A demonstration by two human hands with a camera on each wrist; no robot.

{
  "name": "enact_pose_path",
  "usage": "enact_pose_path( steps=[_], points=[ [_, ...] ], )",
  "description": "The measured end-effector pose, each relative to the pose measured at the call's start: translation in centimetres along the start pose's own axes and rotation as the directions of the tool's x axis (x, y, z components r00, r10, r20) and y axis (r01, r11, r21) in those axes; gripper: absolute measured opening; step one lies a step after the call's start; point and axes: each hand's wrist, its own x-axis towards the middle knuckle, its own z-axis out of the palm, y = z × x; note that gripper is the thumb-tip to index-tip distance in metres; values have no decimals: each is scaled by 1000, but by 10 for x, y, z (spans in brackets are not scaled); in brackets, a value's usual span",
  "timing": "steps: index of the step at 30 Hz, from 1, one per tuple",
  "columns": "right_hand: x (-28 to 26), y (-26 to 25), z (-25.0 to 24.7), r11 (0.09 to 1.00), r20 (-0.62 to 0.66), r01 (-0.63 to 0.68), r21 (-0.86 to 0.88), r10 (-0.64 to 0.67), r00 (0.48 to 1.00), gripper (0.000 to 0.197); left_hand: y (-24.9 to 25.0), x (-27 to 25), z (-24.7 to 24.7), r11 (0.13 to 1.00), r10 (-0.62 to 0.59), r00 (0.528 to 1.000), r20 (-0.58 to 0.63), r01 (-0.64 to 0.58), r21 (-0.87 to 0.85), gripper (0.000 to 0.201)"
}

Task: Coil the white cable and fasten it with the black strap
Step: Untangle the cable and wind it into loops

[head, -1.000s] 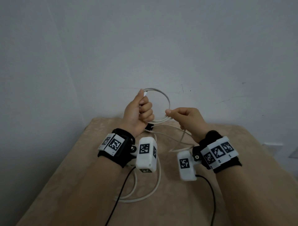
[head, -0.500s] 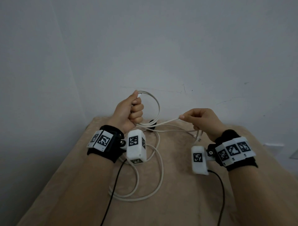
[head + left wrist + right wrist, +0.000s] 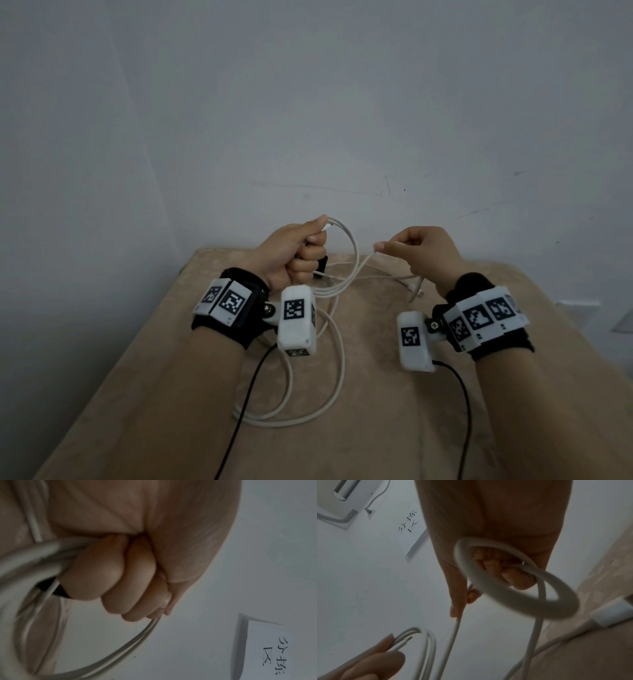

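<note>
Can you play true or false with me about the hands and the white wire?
1. The left hand grips loops of the white cable. True.
2. The right hand is flat on the table. False: it is raised and pinches the cable.
3. Some cable lies loose on the beige table. True.
4. The black strap is fastened round the coil. False: it only peeks out by the left fingers.
5. The cable is red. False: white.

Beige-covered table by grey wall; paper sign, perhaps handwritten.
</note>
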Motion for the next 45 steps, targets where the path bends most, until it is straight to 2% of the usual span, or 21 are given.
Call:
enact_pose_path(
  steps=[5,9,12,16,21,28,31,34,37,39,45],
  points=[
    [-1,-2,-1,1000,1,-30,7,30,1000,38,0,0,-3,999,29,998,-57,-30,-21,45],
    [-3,-8,0,995,23,-56,89,54,998,42,0,0,-2,1000,30,998,-57,-30,8,45],
    [-5,-12,7,990,47,-90,113,85,995,39,-1,-1,5,997,16,999,-30,-13,71,44],
    [-7,-17,13,955,116,-167,245,142,983,33,-3,1,13,987,21,1000,-17,-18,157,44],
    [-7,-15,9,890,159,-249,383,202,966,24,-3,1,11,988,54,996,-65,-44,151,43],
    [-6,-7,4,910,64,-230,345,222,973,38,0,1,-3,998,64,994,-92,-65,-12,42],
    [-6,-5,3,928,61,-228,296,220,974,33,2,-1,-7,989,98,987,-124,-110,-102,42],
    [-7,-6,4,972,124,-197,127,182,975,22,4,-3,-8,981,113,987,-118,-130,-145,41],
    [-10,-14,11,985,213,-147,90,125,969,30,4,-3,-5,987,99,992,-79,-108,-117,41],
    [-12,-20,16,994,245,-92,53,76,967,27,2,-1,-2,994,92,994,-59,-96,-57,41],
    [-16,-23,18,999,230,36,29,-42,972,18,2,-3,5,995,33,999,24,-35,89,41]
  ],
)
